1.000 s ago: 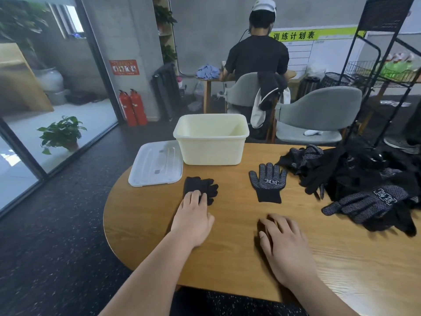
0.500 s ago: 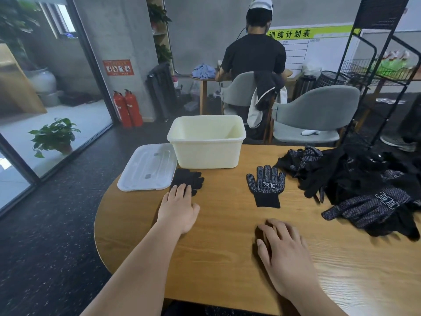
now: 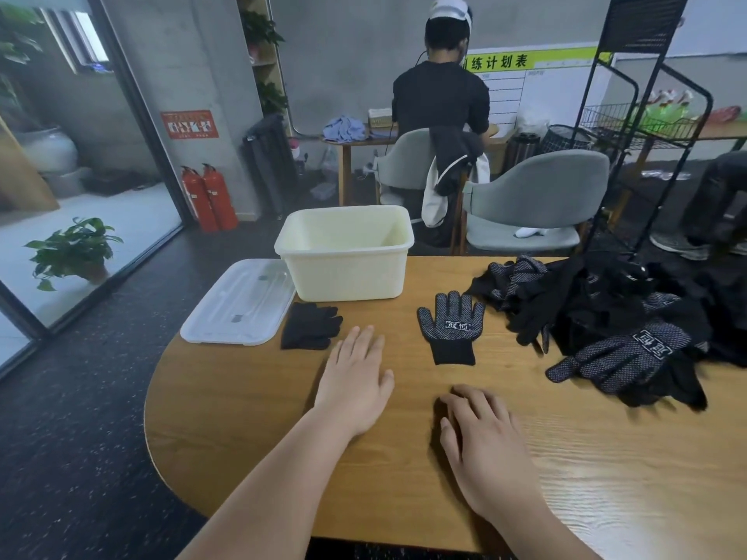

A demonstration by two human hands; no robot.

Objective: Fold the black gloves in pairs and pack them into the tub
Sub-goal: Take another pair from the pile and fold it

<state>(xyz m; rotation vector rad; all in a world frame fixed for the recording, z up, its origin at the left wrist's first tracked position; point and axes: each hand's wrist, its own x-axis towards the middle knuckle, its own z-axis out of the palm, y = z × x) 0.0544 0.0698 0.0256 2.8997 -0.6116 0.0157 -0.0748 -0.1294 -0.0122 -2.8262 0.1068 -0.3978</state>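
Note:
A cream plastic tub (image 3: 345, 265) stands open at the far side of the wooden table (image 3: 250, 406); its visible inside shows no gloves. A folded black glove pair (image 3: 309, 326) lies just in front of the tub's left corner. One dotted black glove (image 3: 450, 327) lies flat, palm up, in the middle. A heap of black gloves (image 3: 618, 321) covers the right side. My left hand (image 3: 355, 381) rests flat on the table, right of the folded pair and apart from it. My right hand (image 3: 483, 442) lies palm down near the front, fingers loosely spread, holding nothing.
A clear lid (image 3: 240, 303) lies left of the tub at the table's edge. Two grey chairs (image 3: 537, 204) and a person seen from behind (image 3: 440, 99) are beyond the table. A black wire rack (image 3: 646, 127) stands at the back right.
My left hand has let go of the folded pair, which it had slid toward the tub, and drawn back to the right. My right hand has stayed put.

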